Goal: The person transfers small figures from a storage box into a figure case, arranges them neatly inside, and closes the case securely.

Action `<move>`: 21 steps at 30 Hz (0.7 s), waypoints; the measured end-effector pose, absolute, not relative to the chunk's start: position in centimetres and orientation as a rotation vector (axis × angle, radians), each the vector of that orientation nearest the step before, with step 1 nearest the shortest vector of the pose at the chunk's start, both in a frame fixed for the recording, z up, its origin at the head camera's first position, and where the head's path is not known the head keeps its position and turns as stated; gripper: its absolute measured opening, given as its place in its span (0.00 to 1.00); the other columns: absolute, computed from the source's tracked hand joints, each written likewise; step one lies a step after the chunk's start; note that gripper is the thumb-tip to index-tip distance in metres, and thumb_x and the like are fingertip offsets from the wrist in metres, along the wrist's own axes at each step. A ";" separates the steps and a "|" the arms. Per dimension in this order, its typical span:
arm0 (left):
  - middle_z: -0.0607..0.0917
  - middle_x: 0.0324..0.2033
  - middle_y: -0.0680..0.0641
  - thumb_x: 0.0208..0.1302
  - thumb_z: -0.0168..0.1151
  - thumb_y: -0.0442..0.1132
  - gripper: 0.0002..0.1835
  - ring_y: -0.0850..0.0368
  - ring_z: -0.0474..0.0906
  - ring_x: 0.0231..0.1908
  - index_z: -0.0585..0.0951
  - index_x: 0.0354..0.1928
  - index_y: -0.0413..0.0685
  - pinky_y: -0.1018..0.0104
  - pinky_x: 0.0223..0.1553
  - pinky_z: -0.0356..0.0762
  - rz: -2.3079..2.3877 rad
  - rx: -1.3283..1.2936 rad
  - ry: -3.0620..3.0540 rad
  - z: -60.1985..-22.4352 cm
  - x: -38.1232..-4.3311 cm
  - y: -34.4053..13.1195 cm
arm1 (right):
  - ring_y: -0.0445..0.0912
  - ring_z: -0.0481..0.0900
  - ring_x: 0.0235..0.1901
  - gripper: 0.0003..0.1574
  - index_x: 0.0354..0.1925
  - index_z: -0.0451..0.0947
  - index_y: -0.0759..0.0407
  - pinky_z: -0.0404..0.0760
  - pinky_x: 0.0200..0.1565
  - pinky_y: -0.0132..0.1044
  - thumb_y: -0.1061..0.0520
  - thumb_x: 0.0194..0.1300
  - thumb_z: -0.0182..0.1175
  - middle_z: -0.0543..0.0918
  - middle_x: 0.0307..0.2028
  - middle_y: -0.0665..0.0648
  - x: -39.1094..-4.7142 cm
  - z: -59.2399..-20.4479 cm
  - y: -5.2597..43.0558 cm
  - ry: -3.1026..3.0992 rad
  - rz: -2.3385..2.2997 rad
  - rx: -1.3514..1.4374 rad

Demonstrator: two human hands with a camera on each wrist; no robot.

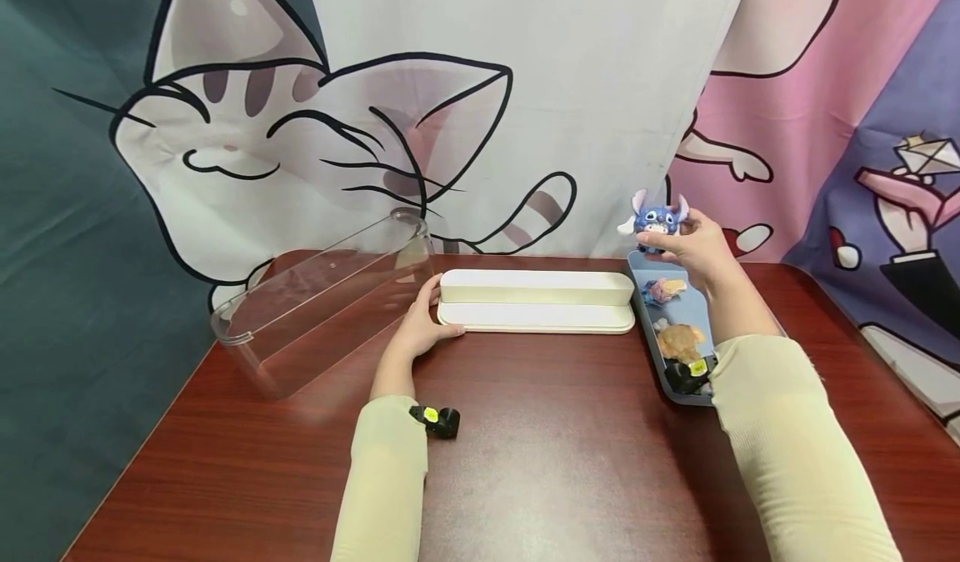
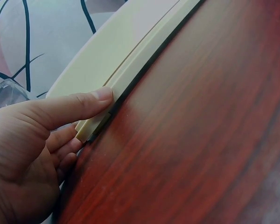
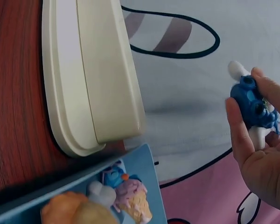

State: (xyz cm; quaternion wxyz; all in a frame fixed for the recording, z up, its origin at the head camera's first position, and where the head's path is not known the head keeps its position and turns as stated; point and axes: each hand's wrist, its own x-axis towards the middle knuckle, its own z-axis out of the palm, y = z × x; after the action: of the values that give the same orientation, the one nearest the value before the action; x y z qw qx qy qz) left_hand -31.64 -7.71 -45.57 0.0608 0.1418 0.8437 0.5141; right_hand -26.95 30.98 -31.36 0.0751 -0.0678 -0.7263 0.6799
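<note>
My right hand [image 1: 693, 245] pinches a blue figurine with big ears [image 1: 656, 218] between thumb and fingers, held up above the far end of a blue tray [image 1: 636, 274]. In the right wrist view the figurine [image 3: 248, 100] is seen from its blue back. Inside the tray lie an ice-cream-cone figurine [image 3: 133, 196] and an orange-brown figurine [image 1: 678, 341]. My left hand [image 1: 420, 326] grips the left end of a cream two-step display base [image 1: 536, 318]. Its thumb [image 2: 100, 95] lies on the base's front rim, the other fingers round the corner.
A clear plastic cover [image 1: 322, 303] stands left of the base. Behind the wooden table [image 1: 540, 445] hangs a cartoon cloth [image 1: 525, 28]. The tray sits close to the base's right end.
</note>
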 end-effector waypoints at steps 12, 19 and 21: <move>0.63 0.65 0.43 0.45 0.74 0.36 0.55 0.49 0.58 0.63 0.49 0.71 0.56 0.50 0.63 0.51 1.543 0.420 2.566 -45.5 -31.6 -7.7 | 0.39 0.77 0.36 0.29 0.46 0.67 0.52 0.80 0.36 0.35 0.67 0.48 0.70 0.70 0.45 0.55 -27.6 -31.9 28.5 -2.001 2.091 -0.214; 0.65 0.65 0.44 0.45 0.74 0.37 0.54 0.50 0.59 0.62 0.50 0.70 0.58 0.51 0.63 0.52 1.541 0.429 2.570 -45.5 -31.6 -7.7 | 0.38 0.76 0.34 0.28 0.46 0.69 0.55 0.79 0.35 0.31 0.65 0.48 0.70 0.73 0.40 0.51 -27.8 -32.4 27.2 -2.019 2.110 -0.220; 0.64 0.65 0.44 0.45 0.74 0.37 0.54 0.49 0.59 0.63 0.50 0.71 0.57 0.51 0.63 0.52 1.537 0.425 2.572 -45.5 -31.5 -7.7 | 0.37 0.75 0.34 0.28 0.47 0.69 0.54 0.79 0.35 0.30 0.65 0.49 0.70 0.73 0.40 0.50 -27.9 -32.6 26.8 -2.049 2.088 -0.222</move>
State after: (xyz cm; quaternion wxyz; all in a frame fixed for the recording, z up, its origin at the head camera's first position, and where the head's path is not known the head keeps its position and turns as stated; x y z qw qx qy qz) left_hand -31.54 -7.72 -45.48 0.0577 0.1403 0.8485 0.5069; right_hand -27.87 26.75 -32.58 0.1035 -0.0751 -0.6946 0.7079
